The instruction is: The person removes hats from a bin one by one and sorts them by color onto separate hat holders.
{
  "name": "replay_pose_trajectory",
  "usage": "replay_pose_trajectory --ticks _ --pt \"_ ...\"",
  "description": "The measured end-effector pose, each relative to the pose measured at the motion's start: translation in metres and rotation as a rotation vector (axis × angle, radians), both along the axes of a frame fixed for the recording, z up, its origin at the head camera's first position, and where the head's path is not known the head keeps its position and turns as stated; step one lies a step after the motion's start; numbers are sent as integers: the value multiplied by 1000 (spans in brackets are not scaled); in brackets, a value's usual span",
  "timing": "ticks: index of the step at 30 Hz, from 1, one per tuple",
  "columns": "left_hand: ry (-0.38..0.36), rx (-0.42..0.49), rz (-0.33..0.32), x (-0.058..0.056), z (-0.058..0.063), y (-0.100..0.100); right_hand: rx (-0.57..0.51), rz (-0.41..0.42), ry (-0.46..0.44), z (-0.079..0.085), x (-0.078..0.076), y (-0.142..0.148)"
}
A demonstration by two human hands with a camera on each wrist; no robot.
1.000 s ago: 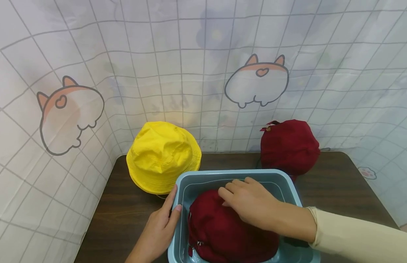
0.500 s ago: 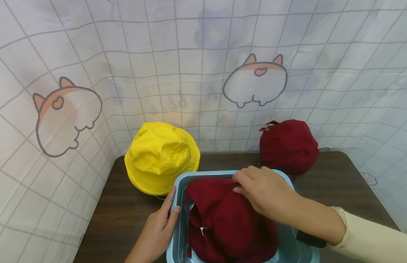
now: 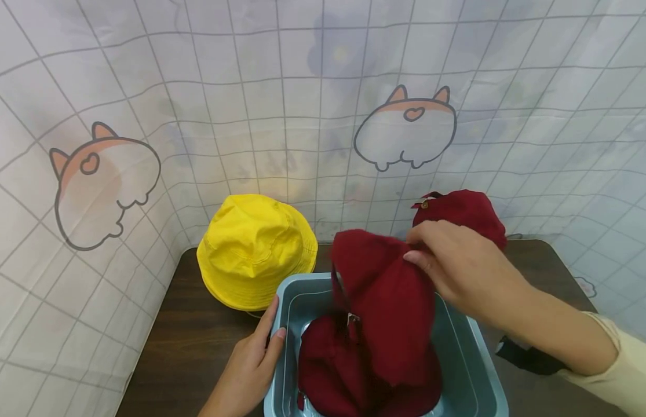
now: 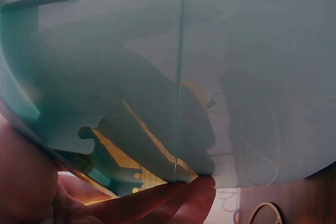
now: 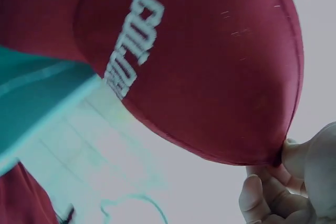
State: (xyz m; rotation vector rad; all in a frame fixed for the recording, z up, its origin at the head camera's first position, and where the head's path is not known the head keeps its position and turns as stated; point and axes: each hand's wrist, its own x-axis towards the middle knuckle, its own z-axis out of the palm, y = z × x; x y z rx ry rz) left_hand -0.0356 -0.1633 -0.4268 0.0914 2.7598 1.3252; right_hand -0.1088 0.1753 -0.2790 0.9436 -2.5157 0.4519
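Observation:
In the head view, my right hand point(image 3: 458, 266) pinches the edge of a dark red cap point(image 3: 390, 301) between thumb and fingers. The cap hangs tilted over a light blue plastic basin point(image 3: 460, 347), its small metal buckle showing on the left side. Pale lettering runs across the cap point(image 5: 210, 77) in the right wrist view, where the pinched edge is near the fingertips. Beneath it another red cap point(image 3: 323, 359) lies in the basin. My left hand point(image 3: 249, 359) rests against the basin's left side, fingers straight; the left wrist view shows fingertips touching the outer wall point(image 4: 131, 66).
A yellow bucket hat point(image 3: 257, 249) stands on the dark wooden table point(image 3: 166, 347), behind and left of the basin. Another red cap point(image 3: 466, 211) sits at the back right, partly hidden by my right hand. A white gridded cloth point(image 3: 323, 116) with cartoon prints hangs behind the table.
My right hand has taken the upper red cap by its edge and lifted it up and to the right, uncovering the red cap underneath. The left hand stays at the basin's side.

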Motion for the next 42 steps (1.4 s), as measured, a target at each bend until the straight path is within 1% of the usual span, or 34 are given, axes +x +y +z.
replay_pose_trajectory --ticks 3,5,10,12,15,19,20,25,31,35,38,42 --pt "-9 -2 -3 0 1 0 -55 -17 42 19 -4 9" --pt "-13 1 -4 0 1 0 -76 -39 86 32 -7 16" --pt "-20 19 -11 -1 1 0 -96 -157 163 62 -11 34" --pt "-21 23 -11 -1 1 0 -80 -216 163 72 -13 40" --pt "-25 26 -5 -1 1 1 -50 -304 133 83 -16 50" --pt "-23 21 -6 -1 0 0 -24 -400 112 92 -27 64" --pt "-24 20 -6 -1 0 0 -21 -413 121 94 -30 68" --pt "-31 21 -9 -2 0 0 -18 -466 102 100 -46 83" --pt "-40 28 -12 -2 0 -1 -2 -520 54 98 -69 97" --pt "-37 22 -9 -2 0 0 0 -518 23 91 -85 102" --pt "-36 18 -6 -3 0 1 14 -499 23 84 -95 100" --pt "-39 17 -5 -3 0 1 45 -469 46 75 -106 92"
